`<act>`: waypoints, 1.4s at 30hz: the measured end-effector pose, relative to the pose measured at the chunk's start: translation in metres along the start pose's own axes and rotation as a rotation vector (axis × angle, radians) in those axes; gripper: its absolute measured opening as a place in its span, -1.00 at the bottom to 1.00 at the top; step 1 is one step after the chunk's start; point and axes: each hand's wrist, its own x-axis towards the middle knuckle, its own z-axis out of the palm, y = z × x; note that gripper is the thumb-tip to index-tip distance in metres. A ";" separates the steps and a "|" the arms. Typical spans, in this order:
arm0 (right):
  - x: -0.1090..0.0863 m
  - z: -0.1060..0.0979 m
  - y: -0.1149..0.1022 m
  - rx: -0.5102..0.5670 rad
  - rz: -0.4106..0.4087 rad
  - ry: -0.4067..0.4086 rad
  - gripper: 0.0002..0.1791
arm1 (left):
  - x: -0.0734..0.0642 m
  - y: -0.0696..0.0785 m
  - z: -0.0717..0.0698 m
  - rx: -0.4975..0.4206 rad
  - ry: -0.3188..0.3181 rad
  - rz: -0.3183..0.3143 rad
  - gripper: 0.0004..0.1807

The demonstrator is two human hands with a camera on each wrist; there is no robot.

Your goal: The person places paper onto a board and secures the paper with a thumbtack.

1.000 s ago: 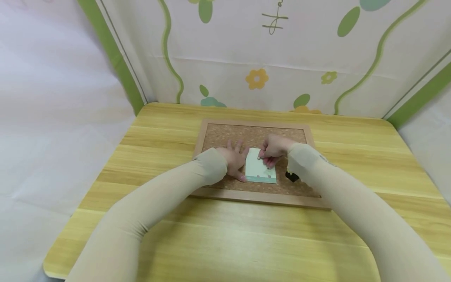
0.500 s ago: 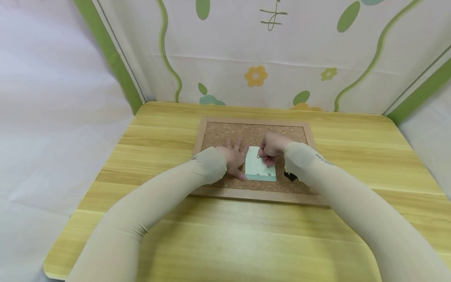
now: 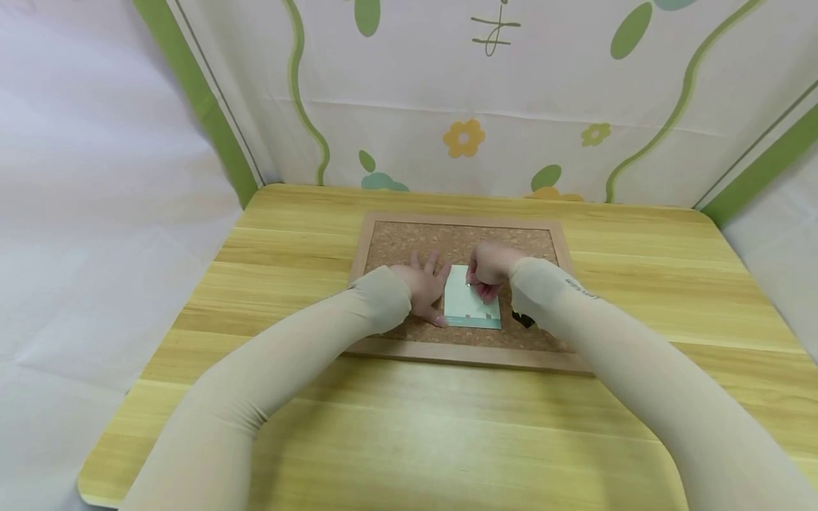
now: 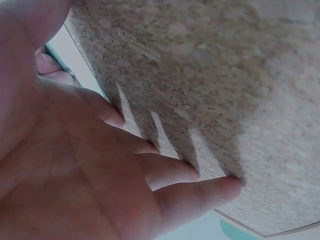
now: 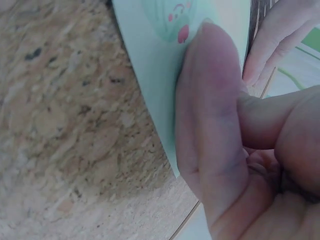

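A pale green paper card (image 3: 460,301) with a teal lower band lies on a cork board (image 3: 409,238). My left hand (image 3: 423,287) rests with spread fingers on the cork along the card's left edge, thumb by its lower left corner. In the left wrist view its fingertips (image 4: 232,186) touch the cork. My right hand (image 3: 491,268) is over the card's upper right part, fingers curled, pinching a small shiny pin (image 3: 469,284) at the card's surface. In the right wrist view, fingers (image 5: 215,85) lie over the card beside a printed smiling figure; the pin is hidden there.
The board's wooden frame (image 3: 473,353) surrounds the cork. A small black thing (image 3: 522,319) lies on the cork to the card's right, partly covered by the right sleeve (image 3: 549,284). The wooden table (image 3: 409,433) extends around the board, with a printed curtain (image 3: 537,85) behind.
The right hand has shifted slightly left, still pinching at the same spot on the card, and its sleeve covers more of the black thing. The left hand stays in place.
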 end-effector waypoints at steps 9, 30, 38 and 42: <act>-0.003 -0.005 -0.008 -0.090 0.006 0.015 -0.82 | -0.003 -0.001 -0.005 0.003 -0.004 -0.001 0.25; -0.006 -0.009 -0.013 -0.092 0.042 0.026 -0.84 | -0.007 -0.001 -0.009 -0.020 -0.010 0.013 0.24; -0.015 -0.006 0.006 0.033 -0.067 0.046 -0.85 | -0.005 -0.001 -0.003 -0.020 -0.006 0.013 0.24; -0.028 -0.012 0.010 0.042 -0.111 0.115 -0.85 | -0.005 -0.001 -0.001 -0.026 -0.003 0.016 0.24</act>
